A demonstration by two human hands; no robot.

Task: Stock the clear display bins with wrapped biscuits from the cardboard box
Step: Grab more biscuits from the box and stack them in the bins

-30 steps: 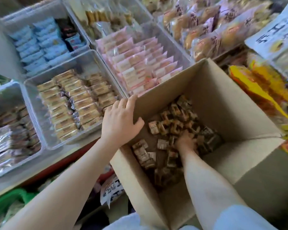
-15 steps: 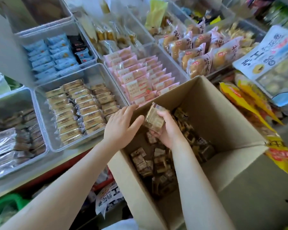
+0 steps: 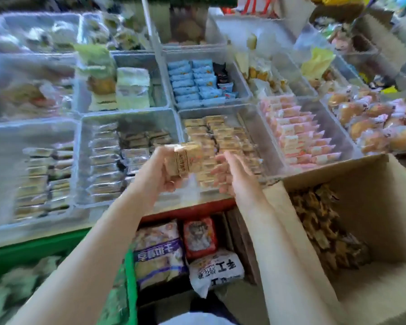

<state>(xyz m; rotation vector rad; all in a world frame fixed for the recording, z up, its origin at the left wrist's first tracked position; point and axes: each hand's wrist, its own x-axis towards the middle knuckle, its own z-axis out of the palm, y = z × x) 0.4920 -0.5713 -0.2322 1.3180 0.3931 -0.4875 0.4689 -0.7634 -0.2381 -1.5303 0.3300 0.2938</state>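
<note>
Blurred clear bins (image 3: 249,127); left hand (image 3: 157,174) seemingly grips biscuits (image 3: 184,158).

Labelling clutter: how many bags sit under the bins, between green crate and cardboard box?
3: blue-banded bag on the left, red pack in the middle, white bag at front right. Others may be hidden beneath.

Bright, even daylight washes a crowded snack display, leaving only soft, faint shadows. Heavy motion blur smears the whole frame, worst at the left and top edges, where the clear display bins (image 3: 33,146) dissolve into blocky streaks. Pale glare sits on the bin walls and on shiny wrappers. Wide-angle distortion bends the rows outward, and the cardboard box (image 3: 370,207) at right stays comparatively legible.
</note>
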